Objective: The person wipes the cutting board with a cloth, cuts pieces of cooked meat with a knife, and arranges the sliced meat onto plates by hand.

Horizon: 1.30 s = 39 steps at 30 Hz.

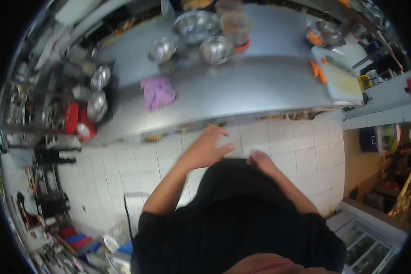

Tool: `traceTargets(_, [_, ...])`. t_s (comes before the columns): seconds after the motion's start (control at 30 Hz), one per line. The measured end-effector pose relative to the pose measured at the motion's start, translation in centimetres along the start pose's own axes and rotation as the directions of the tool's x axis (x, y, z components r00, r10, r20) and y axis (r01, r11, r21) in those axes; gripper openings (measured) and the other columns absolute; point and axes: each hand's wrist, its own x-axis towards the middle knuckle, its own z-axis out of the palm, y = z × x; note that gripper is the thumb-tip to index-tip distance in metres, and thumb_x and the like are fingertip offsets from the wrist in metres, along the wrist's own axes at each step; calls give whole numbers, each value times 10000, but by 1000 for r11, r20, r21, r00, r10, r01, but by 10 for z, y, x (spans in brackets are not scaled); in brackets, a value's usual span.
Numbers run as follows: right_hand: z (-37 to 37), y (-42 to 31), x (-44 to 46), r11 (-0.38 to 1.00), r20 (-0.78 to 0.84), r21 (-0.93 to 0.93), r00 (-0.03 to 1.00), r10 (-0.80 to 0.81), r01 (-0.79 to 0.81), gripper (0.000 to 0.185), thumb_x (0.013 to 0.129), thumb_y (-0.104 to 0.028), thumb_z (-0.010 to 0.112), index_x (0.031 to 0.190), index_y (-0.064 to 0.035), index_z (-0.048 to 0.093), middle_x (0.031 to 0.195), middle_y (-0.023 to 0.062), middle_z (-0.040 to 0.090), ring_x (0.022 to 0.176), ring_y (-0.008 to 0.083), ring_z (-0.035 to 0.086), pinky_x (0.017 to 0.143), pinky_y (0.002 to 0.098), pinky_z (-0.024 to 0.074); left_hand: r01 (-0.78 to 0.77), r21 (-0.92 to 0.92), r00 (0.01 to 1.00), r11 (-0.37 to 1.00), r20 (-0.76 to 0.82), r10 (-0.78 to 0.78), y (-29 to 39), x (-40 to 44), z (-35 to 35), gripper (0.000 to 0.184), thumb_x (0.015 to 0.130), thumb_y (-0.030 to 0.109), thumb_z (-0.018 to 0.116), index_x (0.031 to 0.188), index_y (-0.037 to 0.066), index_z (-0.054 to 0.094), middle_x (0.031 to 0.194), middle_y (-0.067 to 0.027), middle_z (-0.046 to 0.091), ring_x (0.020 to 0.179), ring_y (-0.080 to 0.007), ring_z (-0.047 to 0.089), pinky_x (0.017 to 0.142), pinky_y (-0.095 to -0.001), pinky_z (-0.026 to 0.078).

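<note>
My left hand (208,148) is in front of my body, just short of the steel table's front edge, with its fingers and thumb apart and nothing held. My right hand (261,162) is close to the front of my black clothing, lower and to the right. Its fingers look curled in, and no object shows in them. Neither hand touches the steel table (242,86). Nearest on the tabletop, beyond my left hand, is a crumpled purple cloth (158,93).
Steel bowls (197,26) and a plastic tub (236,27) stand at the back. Carrots (318,72) lie beside a cutting board (338,82) at the right. At the left end is a red-and-white object (79,122). White tiles (278,146) cover the floor.
</note>
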Motion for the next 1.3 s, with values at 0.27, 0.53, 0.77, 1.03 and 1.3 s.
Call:
traceTargets(0.27, [-84, 290, -230, 560, -278, -396, 676, 682, -728, 518, 1066, -418, 465, 1233, 35, 651, 1140, 244, 709, 1052, 420, 666, 945, 482, 527, -902, -124, 405, 413, -571, 714, 173, -85, -341, 423, 976, 369, 532, 1194, 30, 661, 1099, -124, 592, 1157, -242, 490, 1058, -409, 372])
traceTargets(0.53, [-161, 314, -287, 638, -292, -67, 626, 723, -767, 471, 1045, -358, 525, 1313, 18, 618, 1179, 224, 701, 1045, 369, 668, 948, 458, 529, 536, -445, 803, 718, 531, -270, 25, 70, 9, 476, 881, 259, 663, 1300, 37, 637, 1089, -91, 751, 909, -158, 695, 779, -320, 570])
traceTargets(0.77, [-235, 328, -328, 645, -117, -131, 658, 744, -753, 471, 1026, -305, 577, 1383, 3, 589, 1213, 207, 694, 1038, 325, 669, 950, 437, 532, 783, -275, 580, 557, 2, -815, -24, -46, 332, 420, 979, 427, 661, 1021, 9, 683, 887, -131, 717, 827, -229, 678, 739, -384, 527])
traceTargets(1.03, [-392, 290, -305, 673, 437, -255, 538, 721, -695, 750, 917, -110, 693, 1583, -18, 363, 1380, 241, 611, 1036, 302, 660, 970, 404, 531, 500, -827, 796, 256, 323, -512, 27, 47, 334, 451, 1015, 424, 663, 1312, 103, 553, 1048, -38, 678, 875, -143, 645, 758, -311, 558])
traceTargets(1.3, [-17, -17, -65, 529, 306, -768, 932, -192, 361, 1008, 788, -364, 796, 1625, -151, 278, 1236, 333, 542, 1139, 524, 585, 942, 568, 514, -132, -975, 475, 177, -219, -852, 0, -2, 294, 686, 753, -100, 634, 1359, 189, 494, 1216, -112, 553, 1047, -277, 612, 866, -437, 583])
